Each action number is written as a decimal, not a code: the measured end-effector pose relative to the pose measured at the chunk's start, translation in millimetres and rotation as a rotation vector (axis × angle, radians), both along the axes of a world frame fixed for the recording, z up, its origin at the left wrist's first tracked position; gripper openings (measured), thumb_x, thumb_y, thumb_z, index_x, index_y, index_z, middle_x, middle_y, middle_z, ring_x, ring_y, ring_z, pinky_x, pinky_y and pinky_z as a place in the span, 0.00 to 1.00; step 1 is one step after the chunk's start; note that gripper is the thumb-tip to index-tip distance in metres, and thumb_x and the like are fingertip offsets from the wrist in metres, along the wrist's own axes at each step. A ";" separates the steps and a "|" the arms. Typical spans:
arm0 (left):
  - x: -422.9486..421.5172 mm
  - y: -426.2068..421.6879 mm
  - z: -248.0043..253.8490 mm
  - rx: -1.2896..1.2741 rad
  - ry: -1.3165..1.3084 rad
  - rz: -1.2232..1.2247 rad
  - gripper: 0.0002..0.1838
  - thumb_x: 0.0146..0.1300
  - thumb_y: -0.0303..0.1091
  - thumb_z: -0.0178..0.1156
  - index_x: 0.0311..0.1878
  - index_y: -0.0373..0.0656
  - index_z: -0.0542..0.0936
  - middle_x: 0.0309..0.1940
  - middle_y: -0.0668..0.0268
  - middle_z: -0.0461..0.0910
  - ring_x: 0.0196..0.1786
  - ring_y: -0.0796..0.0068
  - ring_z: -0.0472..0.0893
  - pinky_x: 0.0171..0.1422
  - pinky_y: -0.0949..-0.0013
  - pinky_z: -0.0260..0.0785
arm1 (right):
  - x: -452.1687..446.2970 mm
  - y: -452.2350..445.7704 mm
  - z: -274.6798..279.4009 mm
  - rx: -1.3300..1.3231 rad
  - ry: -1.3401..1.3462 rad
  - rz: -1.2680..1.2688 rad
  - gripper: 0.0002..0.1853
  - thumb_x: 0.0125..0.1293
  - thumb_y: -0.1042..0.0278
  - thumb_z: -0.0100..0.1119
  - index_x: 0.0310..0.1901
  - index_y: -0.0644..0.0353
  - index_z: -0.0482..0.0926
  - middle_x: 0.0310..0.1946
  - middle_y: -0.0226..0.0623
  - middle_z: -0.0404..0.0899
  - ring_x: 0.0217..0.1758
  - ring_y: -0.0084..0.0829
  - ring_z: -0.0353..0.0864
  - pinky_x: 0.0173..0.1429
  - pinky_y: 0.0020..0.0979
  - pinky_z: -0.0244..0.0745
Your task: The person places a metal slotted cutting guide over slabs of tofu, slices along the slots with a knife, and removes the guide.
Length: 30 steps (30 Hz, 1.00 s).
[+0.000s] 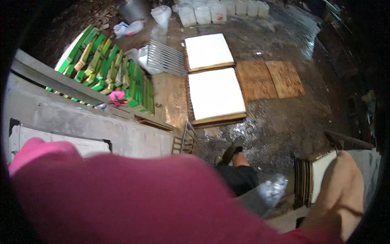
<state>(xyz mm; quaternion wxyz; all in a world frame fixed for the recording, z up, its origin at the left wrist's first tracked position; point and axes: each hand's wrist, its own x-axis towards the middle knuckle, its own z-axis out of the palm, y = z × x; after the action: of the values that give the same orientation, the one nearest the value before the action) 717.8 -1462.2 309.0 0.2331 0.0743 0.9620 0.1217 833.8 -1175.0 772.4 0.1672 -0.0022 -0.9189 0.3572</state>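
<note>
At the lower right, my bare right arm and hand (345,179) reach up from a maroon sleeve (170,195), beside a stack of upright boards (302,183). A pale white sheet (323,175) faces the hand at the stack's side. Its fingers are hidden or too blurred to make out, so I cannot tell what it grips. The sleeve and shirt fill the lower left, ending in a bright pink blurred patch over a white tray (95,146) with dark corners. My left hand cannot be made out. A foot (239,158) shows on the wet floor.
Two white slabs (217,95) lie on wooden frames on the floor, with plywood sheets (268,79) beside them. Green-edged boards (105,65) lean in a row behind a low wall (81,118). A metal grate (164,57) and several plastic jugs (203,14) stand farther back.
</note>
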 end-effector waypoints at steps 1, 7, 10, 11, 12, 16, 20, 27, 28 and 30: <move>-3.9 -2.4 -8.4 0.032 0.029 -0.007 0.25 0.69 0.57 0.57 0.42 0.41 0.84 0.31 0.49 0.83 0.35 0.48 0.82 0.43 0.50 0.72 | -6.3 -1.7 -2.6 -0.013 0.011 0.009 0.24 0.57 0.63 0.65 0.55 0.63 0.77 0.33 0.44 0.84 0.35 0.40 0.86 0.38 0.35 0.79; 12.8 -10.2 -32.7 0.052 0.017 0.115 0.26 0.65 0.59 0.59 0.41 0.42 0.87 0.32 0.44 0.84 0.40 0.44 0.85 0.45 0.48 0.74 | -29.6 11.6 -5.7 -0.162 0.032 0.060 0.26 0.55 0.66 0.64 0.56 0.66 0.75 0.33 0.44 0.84 0.34 0.38 0.85 0.37 0.33 0.79; -5.2 -38.2 -78.4 0.184 -0.022 0.143 0.26 0.65 0.58 0.60 0.43 0.41 0.87 0.32 0.46 0.85 0.38 0.51 0.86 0.45 0.50 0.75 | -59.2 0.5 -1.0 -0.220 0.015 0.132 0.27 0.54 0.68 0.63 0.57 0.68 0.74 0.33 0.45 0.84 0.34 0.37 0.85 0.36 0.31 0.78; -12.0 -86.1 -216.0 0.218 0.174 0.267 0.25 0.67 0.56 0.61 0.43 0.40 0.87 0.30 0.50 0.86 0.34 0.61 0.86 0.43 0.52 0.75 | -69.6 -4.2 3.7 -0.248 0.006 0.159 0.28 0.54 0.68 0.63 0.57 0.68 0.74 0.33 0.45 0.84 0.34 0.37 0.85 0.36 0.31 0.78; -5.1 -83.0 -170.8 0.219 0.194 0.053 0.26 0.67 0.55 0.60 0.46 0.35 0.84 0.34 0.48 0.85 0.37 0.53 0.85 0.45 0.51 0.74 | -80.5 -6.5 8.9 -0.280 0.003 0.176 0.28 0.54 0.68 0.63 0.58 0.69 0.74 0.33 0.45 0.84 0.34 0.36 0.85 0.36 0.31 0.78; 6.6 -53.8 -166.9 0.230 0.128 0.368 0.31 0.66 0.56 0.59 0.50 0.31 0.81 0.40 0.44 0.84 0.43 0.42 0.83 0.50 0.50 0.74 | -95.5 -23.4 6.0 -0.361 0.013 0.225 0.29 0.52 0.70 0.62 0.59 0.71 0.73 0.33 0.45 0.84 0.33 0.35 0.84 0.35 0.29 0.77; 2.1 -54.4 -177.4 0.226 0.059 0.459 0.28 0.67 0.54 0.60 0.48 0.33 0.82 0.39 0.46 0.84 0.42 0.47 0.83 0.49 0.50 0.74 | -82.5 -33.7 27.1 -0.493 0.019 0.272 0.31 0.51 0.72 0.61 0.60 0.73 0.72 0.33 0.46 0.84 0.32 0.34 0.84 0.34 0.27 0.76; 11.4 -45.0 -196.3 0.315 -0.349 0.559 0.24 0.68 0.51 0.62 0.46 0.36 0.85 0.37 0.49 0.84 0.40 0.55 0.84 0.49 0.50 0.74 | 0.6 -1.6 77.4 -0.736 -0.177 0.100 0.34 0.49 0.75 0.59 0.62 0.76 0.70 0.33 0.47 0.84 0.31 0.31 0.84 0.33 0.25 0.75; 5.5 -49.8 -207.3 0.313 -0.379 0.556 0.23 0.68 0.51 0.62 0.46 0.37 0.85 0.37 0.49 0.84 0.40 0.56 0.84 0.49 0.50 0.74 | 11.6 -4.0 78.3 -0.785 -0.204 0.055 0.34 0.49 0.76 0.59 0.62 0.77 0.70 0.33 0.47 0.84 0.31 0.31 0.84 0.33 0.24 0.75; 5.5 -56.6 -229.7 0.199 -0.019 0.321 0.21 0.67 0.49 0.64 0.42 0.36 0.86 0.40 0.46 0.84 0.44 0.54 0.84 0.52 0.47 0.73 | 18.9 -5.0 76.2 -0.839 -0.271 -0.014 0.34 0.49 0.76 0.59 0.62 0.77 0.70 0.33 0.47 0.84 0.30 0.30 0.83 0.32 0.24 0.75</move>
<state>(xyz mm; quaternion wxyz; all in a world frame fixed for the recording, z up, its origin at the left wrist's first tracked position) 723.4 -1518.8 79.3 0.2111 -0.0585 0.9425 0.2526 852.7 -1180.0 848.6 0.0324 -0.1228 -0.7080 0.6947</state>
